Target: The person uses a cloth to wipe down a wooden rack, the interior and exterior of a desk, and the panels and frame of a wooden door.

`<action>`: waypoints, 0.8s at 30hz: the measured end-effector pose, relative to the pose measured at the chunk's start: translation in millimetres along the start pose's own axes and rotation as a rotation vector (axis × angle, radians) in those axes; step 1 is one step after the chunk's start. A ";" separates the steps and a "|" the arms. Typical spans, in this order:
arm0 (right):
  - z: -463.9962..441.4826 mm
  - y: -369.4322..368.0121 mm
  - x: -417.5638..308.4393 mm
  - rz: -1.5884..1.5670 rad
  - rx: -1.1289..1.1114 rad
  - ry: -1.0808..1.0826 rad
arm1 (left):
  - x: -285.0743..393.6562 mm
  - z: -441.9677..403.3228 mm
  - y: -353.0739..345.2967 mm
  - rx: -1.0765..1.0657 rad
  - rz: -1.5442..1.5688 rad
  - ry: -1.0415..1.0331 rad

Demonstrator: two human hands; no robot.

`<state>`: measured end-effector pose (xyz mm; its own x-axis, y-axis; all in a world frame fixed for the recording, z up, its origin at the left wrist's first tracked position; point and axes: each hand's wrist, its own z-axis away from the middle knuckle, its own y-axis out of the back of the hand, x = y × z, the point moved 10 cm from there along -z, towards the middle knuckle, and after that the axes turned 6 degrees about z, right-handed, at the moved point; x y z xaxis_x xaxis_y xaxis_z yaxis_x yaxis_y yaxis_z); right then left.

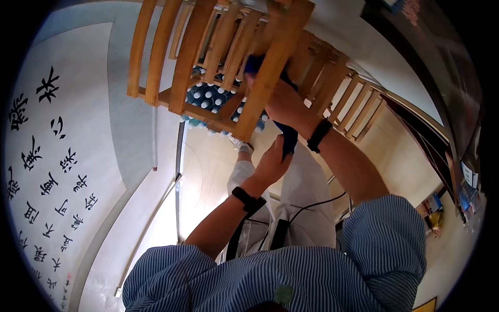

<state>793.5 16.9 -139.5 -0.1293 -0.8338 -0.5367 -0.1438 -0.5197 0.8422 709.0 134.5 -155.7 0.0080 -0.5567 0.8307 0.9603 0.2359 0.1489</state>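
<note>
A dark blue cloth (289,141) runs between my two hands. My left hand (274,160) is closed round its lower end, just below the wooden slatted rack (179,86). Higher up, my right hand (278,101) reaches in among the slats, its fingers pressing the cloth's upper part against the wood. A broad upright slat (278,67) passes in front of that hand and hides part of the fingers. Both wrists carry black bands.
Many bottles with white caps (208,99) stand on the floor beyond the rack. More wooden slats (358,106) continue to the right. A scroll with black brush characters (57,151) hangs at left. A black cable (317,203) crosses my legs.
</note>
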 end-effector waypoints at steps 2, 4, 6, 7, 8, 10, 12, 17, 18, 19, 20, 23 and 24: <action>25.3 17.7 13.8 0.127 0.104 -0.128 | 2.4 3.5 -7.8 -0.046 -0.016 0.010; 54.1 21.7 28.0 0.162 0.131 -0.277 | 9.9 5.2 -14.0 -0.109 -0.045 0.025; 82.8 26.7 35.0 0.139 0.155 -0.410 | 10.1 10.5 -26.4 -0.203 -0.076 0.027; 96.4 30.1 32.7 0.114 0.166 -0.425 | 9.5 14.7 -33.7 -0.256 -0.095 0.028; 110.7 33.8 30.5 0.091 0.179 -0.442 | 11.1 20.8 -42.2 -0.306 -0.118 0.009; 144.5 50.9 28.8 0.049 0.293 -0.520 | 11.9 37.3 -59.6 -0.415 -0.160 -0.031; 186.8 73.0 27.6 0.005 0.483 -0.617 | 12.4 48.7 -70.1 -0.439 -0.179 -0.129; 294.5 34.1 52.6 -0.330 0.452 -1.153 | -2.6 57.9 -87.6 -0.260 -0.258 -0.440; 303.6 23.3 55.3 -0.427 0.428 -1.216 | -16.1 53.6 -88.6 -0.259 -0.218 -0.333; 311.1 11.9 58.9 -0.526 0.404 -1.273 | -30.4 48.1 -90.1 -0.257 -0.179 -0.228; 310.6 16.7 63.9 -0.458 0.447 -1.237 | -42.3 40.8 -94.6 -0.244 -0.210 -0.248; 300.5 63.5 76.5 -0.356 0.784 -1.124 | -24.3 23.0 -103.3 -0.376 -0.098 -0.129; 305.3 84.4 71.6 -0.238 0.970 -1.028 | -0.9 25.4 -107.6 -0.363 -0.074 -0.319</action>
<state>472.6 -29.9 -123.0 -0.5867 -0.0261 -0.8094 -0.8093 0.0541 0.5849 598.6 129.8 -158.8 -0.0958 -0.2762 0.9563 0.9907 -0.1197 0.0646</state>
